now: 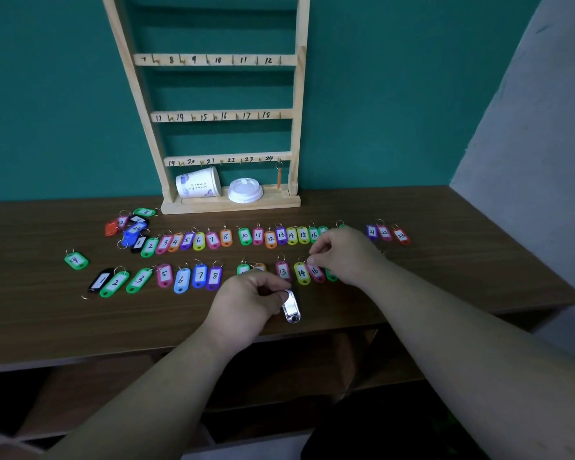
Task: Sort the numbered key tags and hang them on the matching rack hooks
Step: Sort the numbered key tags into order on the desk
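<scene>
A wooden rack [213,116] with numbered hook rails leans on the teal wall; one orange tag [279,178] hangs at hook 24. Coloured numbered key tags lie on the brown table [462,270] in two rows: a far row [213,240] and a near row [165,276]. A loose pile of tags [130,227] lies at the left, and a green tag 9 [76,260] lies apart. My left hand [249,303] pinches a purple tag [291,307] whose label glares white. My right hand [346,257] pinches the top of pink tag 16 [315,271] in the near row.
A tipped paper cup [198,182] and its white lid [245,190] rest on the rack's base. Tags 21 to 23 [387,232] lie at the far right. A pale wall [528,161] closes off the right side. The table's front edge runs below my hands.
</scene>
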